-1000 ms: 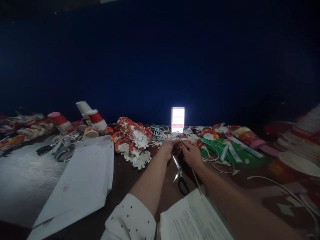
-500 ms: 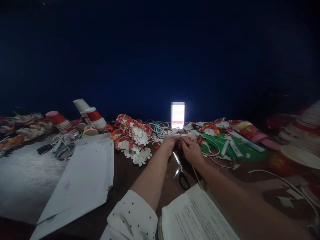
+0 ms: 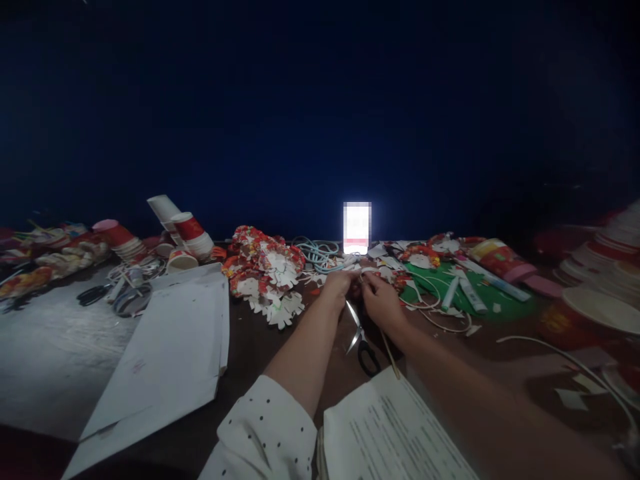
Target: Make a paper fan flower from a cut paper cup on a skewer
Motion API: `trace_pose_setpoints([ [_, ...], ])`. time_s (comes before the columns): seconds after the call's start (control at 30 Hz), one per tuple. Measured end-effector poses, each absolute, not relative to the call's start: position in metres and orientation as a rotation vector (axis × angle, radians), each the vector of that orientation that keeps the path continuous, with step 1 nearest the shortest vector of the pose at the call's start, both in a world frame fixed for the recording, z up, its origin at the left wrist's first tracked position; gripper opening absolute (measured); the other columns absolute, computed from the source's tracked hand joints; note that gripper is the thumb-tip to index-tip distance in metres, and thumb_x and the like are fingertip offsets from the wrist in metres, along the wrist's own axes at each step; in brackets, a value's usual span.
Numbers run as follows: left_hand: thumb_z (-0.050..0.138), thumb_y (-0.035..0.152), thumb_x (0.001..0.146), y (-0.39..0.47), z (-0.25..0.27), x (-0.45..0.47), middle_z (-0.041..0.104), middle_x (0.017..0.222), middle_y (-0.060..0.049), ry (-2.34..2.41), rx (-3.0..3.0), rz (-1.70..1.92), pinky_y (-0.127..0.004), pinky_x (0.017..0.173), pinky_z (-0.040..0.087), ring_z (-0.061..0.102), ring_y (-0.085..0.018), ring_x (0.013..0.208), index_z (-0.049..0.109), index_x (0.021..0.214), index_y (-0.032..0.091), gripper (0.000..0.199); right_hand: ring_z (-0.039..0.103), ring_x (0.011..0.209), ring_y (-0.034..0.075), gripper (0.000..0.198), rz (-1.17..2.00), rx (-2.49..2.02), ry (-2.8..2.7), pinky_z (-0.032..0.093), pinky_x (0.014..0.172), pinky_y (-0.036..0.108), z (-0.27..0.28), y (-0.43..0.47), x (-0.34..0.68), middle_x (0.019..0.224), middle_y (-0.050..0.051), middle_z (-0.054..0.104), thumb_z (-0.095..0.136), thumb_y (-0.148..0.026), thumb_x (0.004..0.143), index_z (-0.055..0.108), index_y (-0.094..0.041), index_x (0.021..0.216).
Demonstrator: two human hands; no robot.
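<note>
My left hand (image 3: 338, 287) and my right hand (image 3: 381, 298) meet at the middle of the table, both with fingers closed. Between the right fingertips is a thin pale cord (image 3: 389, 353), whose lower end hangs down toward an open booklet (image 3: 385, 427). What the left fingers pinch is hidden by the hand and too dark to make out. Just below the hands lies a pair of scissors (image 3: 369, 360) with black handles, blades apart. A lit screen (image 3: 357, 223) stands behind the hands.
Red and white paper cutouts (image 3: 277, 273) are heaped to the left, beside white card sheets (image 3: 170, 347). Coiled pale-blue cord (image 3: 317, 253) lies behind. Glue tubes (image 3: 470, 293) rest on green paper (image 3: 435, 280). Stacked paper cups (image 3: 193, 237) stand at the back left.
The right fingers have shifted slightly at the cord, and a small pale loop now shows at their tips. The left hand stays nearly in place; the scissors have not moved.
</note>
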State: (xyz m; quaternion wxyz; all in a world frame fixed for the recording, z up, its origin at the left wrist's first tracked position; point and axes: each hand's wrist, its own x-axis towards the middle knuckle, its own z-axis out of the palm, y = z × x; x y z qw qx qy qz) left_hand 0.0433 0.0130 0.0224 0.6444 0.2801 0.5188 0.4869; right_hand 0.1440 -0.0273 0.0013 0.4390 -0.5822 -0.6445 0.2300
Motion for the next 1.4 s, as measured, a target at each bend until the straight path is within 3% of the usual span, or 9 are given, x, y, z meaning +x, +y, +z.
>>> trace_pose_setpoints([
  [0.23,0.080,0.024,0.073,0.014,0.019,0.039,0.047,0.044,0.004,1.085,0.661,1.047,-0.021,0.040,0.030,0.040,-0.006,0.037,0.053,0.059,0.016,0.032,0.056,0.048,0.018,0.040,0.799,-1.452,-1.477,0.045,0.052,0.028,0.008,-0.032,0.142,0.062,0.001,0.067,0.044,-0.030,0.082,0.072,-0.017,0.107],
  [0.4,0.082,0.028,0.073,0.015,0.017,0.037,0.047,0.044,0.004,1.021,0.639,1.023,-0.021,0.041,0.032,0.041,-0.006,0.037,0.053,0.061,0.017,0.034,0.053,0.041,0.016,0.038,0.906,-1.407,-1.387,0.040,0.043,0.026,0.008,-0.033,0.140,0.058,-0.001,0.065,0.047,-0.031,0.080,0.072,-0.018,0.106],
  [0.6,0.078,0.024,0.076,0.018,0.014,0.036,0.053,0.050,0.002,1.030,0.620,1.004,-0.022,0.048,0.039,0.049,-0.009,0.044,0.061,0.069,0.014,0.021,0.053,0.041,0.016,0.036,0.890,-1.402,-1.364,0.042,0.044,0.026,0.006,-0.032,0.140,0.051,-0.003,0.060,0.048,-0.031,0.079,0.074,-0.019,0.101],
  [0.9,0.077,0.022,0.077,0.018,0.016,0.035,0.055,0.049,0.001,1.011,0.629,1.016,-0.022,0.046,0.039,0.048,-0.009,0.042,0.062,0.070,0.014,0.018,0.045,0.038,0.013,0.054,0.989,-1.378,-1.265,0.037,0.040,0.024,0.006,-0.031,0.139,0.044,-0.006,0.051,0.055,-0.043,0.079,0.073,-0.014,0.120],
  [1.2,0.077,0.022,0.077,0.016,0.015,0.037,0.050,0.045,0.004,1.007,0.624,1.052,-0.020,0.040,0.032,0.044,-0.007,0.037,0.057,0.065,0.016,0.025,0.049,0.042,0.012,0.055,0.923,-1.411,-1.270,0.038,0.043,0.024,0.005,-0.028,0.141,0.056,-0.001,0.062,0.055,-0.044,0.079,0.076,-0.011,0.117],
  [1.4,0.078,0.022,0.077,0.016,0.016,0.032,0.058,0.052,0.002,0.976,0.628,1.008,-0.020,0.048,0.041,0.051,-0.008,0.043,0.068,0.081,0.011,0.015,0.050,0.041,0.013,0.055,0.884,-1.475,-1.251,0.040,0.044,0.025,0.002,-0.024,0.145,0.057,0.001,0.066,0.054,-0.038,0.080,0.074,-0.010,0.122],
])
